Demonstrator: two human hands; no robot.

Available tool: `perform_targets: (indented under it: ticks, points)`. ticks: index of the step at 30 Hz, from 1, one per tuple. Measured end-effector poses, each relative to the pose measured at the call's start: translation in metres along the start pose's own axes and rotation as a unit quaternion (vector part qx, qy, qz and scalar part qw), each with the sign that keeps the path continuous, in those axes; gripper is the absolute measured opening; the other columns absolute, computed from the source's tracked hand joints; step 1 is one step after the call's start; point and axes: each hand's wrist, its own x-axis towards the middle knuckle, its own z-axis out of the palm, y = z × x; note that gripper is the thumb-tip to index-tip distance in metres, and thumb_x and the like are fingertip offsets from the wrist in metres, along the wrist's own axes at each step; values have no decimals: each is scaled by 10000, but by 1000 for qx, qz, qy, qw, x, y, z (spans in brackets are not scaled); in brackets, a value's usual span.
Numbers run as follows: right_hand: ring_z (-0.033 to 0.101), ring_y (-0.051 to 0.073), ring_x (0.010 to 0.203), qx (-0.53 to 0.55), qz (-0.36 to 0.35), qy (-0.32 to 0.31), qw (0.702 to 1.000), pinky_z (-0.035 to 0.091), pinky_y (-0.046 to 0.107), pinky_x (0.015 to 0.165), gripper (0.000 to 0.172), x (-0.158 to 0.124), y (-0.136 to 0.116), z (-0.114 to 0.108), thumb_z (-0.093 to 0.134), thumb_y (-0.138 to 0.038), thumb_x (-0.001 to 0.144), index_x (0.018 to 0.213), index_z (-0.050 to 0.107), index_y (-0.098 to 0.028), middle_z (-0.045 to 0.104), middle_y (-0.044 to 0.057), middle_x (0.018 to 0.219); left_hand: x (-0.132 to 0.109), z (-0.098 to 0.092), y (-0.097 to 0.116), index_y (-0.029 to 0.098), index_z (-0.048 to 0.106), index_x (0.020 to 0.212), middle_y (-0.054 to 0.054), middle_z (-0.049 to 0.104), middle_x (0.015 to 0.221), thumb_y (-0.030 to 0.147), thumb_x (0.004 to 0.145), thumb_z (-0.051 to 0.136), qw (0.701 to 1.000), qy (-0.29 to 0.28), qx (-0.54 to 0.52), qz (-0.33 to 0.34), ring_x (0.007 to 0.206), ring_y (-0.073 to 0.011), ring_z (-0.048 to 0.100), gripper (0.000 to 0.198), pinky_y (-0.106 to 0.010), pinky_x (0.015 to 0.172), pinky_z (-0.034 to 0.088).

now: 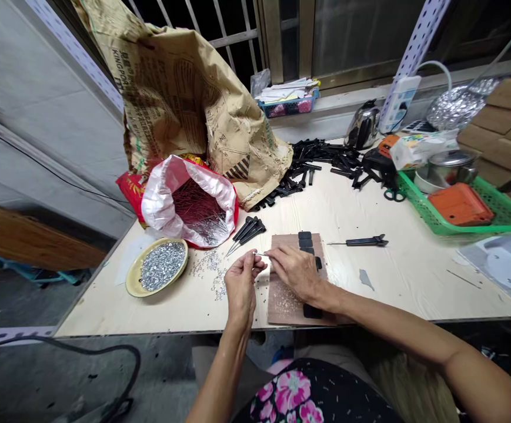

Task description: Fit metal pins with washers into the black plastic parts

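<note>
My left hand (pixel 241 285) is closed, thumb and forefinger pinched at the left end of a thin metal rod (pixel 260 254). Whether a tiny part also sits in that pinch is too small to tell. The rod's other end is between the fingers of my right hand (pixel 297 273), over a brown board (pixel 281 311) with black pads along its right side. Left of my hands, small metal rings (pixel 220 282) lie scattered beside a yellow bowl (pixel 130 281) full of them. Black-handled spikes (pixel 249 229) lie just beyond, and another black-handled spike (pixel 365 241) rests right of the board.
A red and white sack (pixel 162 200) of thin metal rods stands behind the bowl, against a large brown paper sack (pixel 237 129). Black plastic parts (pixel 321 153) are heaped at the back. To the right are scissors (pixel 395 195) and a green basket (pixel 431 226) holding an orange box.
</note>
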Motion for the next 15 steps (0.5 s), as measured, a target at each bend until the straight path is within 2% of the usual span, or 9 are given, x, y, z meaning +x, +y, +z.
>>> perform_targets:
  ticks: [8,15]
  points:
    - [551,148,753,-89,-20,46,995,344,275,663,208,0,1,7,445,-247,940,863,632,-197,624,19,814,4,-2,-8,99,679,834,-13,647,683,328,697,730,999,0,45,21,608,-88,593,271,-239,646,514]
    - [565,139,763,-66,8,0,998,329,256,618,195,-1,3,6,440,-288,942,938,610,-192,626,29,878,5,-3,-12,103,678,838,-8,652,686,323,698,726,998,-8,61,21,611,-88,597,266,-239,654,509]
